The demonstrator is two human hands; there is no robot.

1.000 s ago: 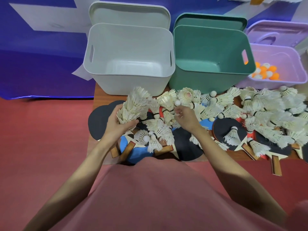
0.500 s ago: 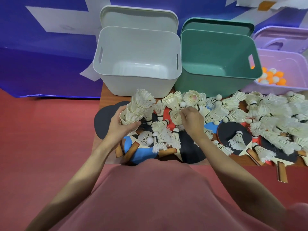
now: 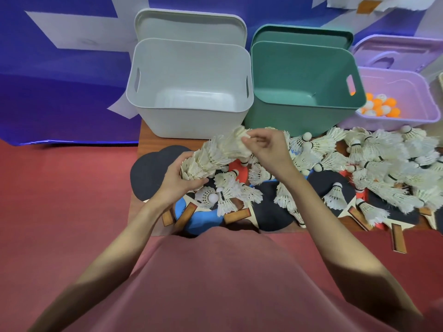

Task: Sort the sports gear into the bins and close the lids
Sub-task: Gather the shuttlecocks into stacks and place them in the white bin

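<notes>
My left hand [image 3: 177, 180] grips the base of a long nested stack of white shuttlecocks [image 3: 215, 153] that slants up to the right. At the stack's top end my right hand [image 3: 266, 147] pinches a shuttlecock [image 3: 241, 135]. Loose shuttlecocks [image 3: 383, 159] lie heaped over table tennis paddles [image 3: 153, 168] on the wooden table [image 3: 143, 135]. Behind them stand an empty white bin [image 3: 189, 121], an empty green bin [image 3: 299, 116] and a purple bin [image 3: 395, 121] holding orange and white balls [image 3: 378, 107].
Each bin's lid leans upright behind it: white lid [image 3: 189, 25], green lid [image 3: 302, 34], purple lid [image 3: 393, 51]. A blue and white wall backs the table. Red floor lies to the left. Paddle handles [image 3: 398, 238] overhang the table's near edge.
My right hand rose from the pile with a shuttlecock and brought it to the top of the stack. The stack in my left hand tilted further right.
</notes>
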